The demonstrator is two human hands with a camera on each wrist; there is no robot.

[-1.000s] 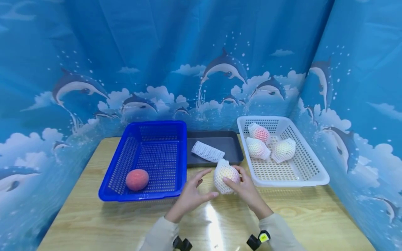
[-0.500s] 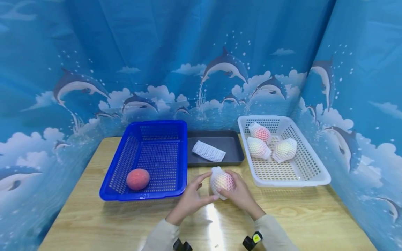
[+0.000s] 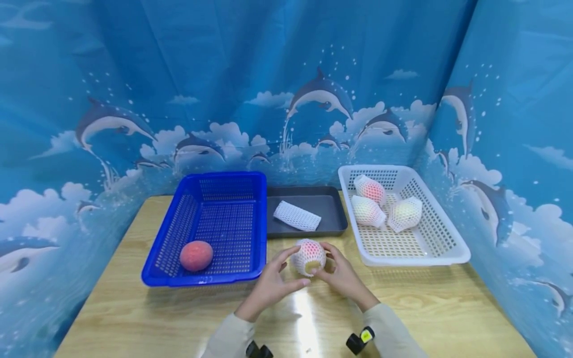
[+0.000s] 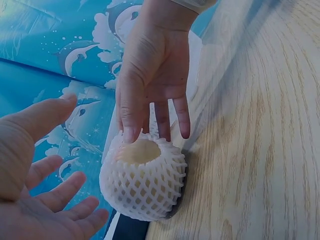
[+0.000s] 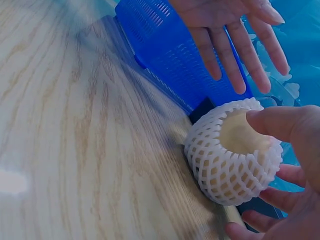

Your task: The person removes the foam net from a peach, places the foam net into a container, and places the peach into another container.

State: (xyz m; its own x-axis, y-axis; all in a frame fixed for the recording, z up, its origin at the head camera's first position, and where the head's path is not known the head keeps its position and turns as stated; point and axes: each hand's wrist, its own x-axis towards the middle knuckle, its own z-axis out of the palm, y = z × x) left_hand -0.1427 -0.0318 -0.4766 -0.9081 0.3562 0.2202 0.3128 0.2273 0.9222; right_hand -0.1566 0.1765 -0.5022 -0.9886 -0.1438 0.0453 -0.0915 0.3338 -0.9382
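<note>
A round fruit in a white foam net (image 3: 309, 257) is between the two hands, in front of the dark tray. The right hand (image 3: 345, 279) pinches it at the net's rim with the thumb and fingers. In the right wrist view, the net (image 5: 227, 160) leaves a round pale patch of the fruit uncovered. The left hand (image 3: 274, 284) is on the fruit's left with its fingers spread. In the left wrist view, a gap shows between the left hand (image 4: 50, 200) and the netted fruit (image 4: 142, 185).
At the left, a blue basket (image 3: 203, 280) holds a bare pink fruit (image 3: 196, 256). An empty-looking foam net (image 3: 297, 216) lies in the dark tray (image 3: 329, 201). The white basket (image 3: 421, 261) at the right holds three netted fruits (image 3: 405, 214). A dolphin-print curtain (image 3: 250, 59) stands behind.
The right hand has moved left with the netted fruit and turned it, so the net's gathered end no longer points up and a bare patch faces forward. The left hand has hardly moved.
</note>
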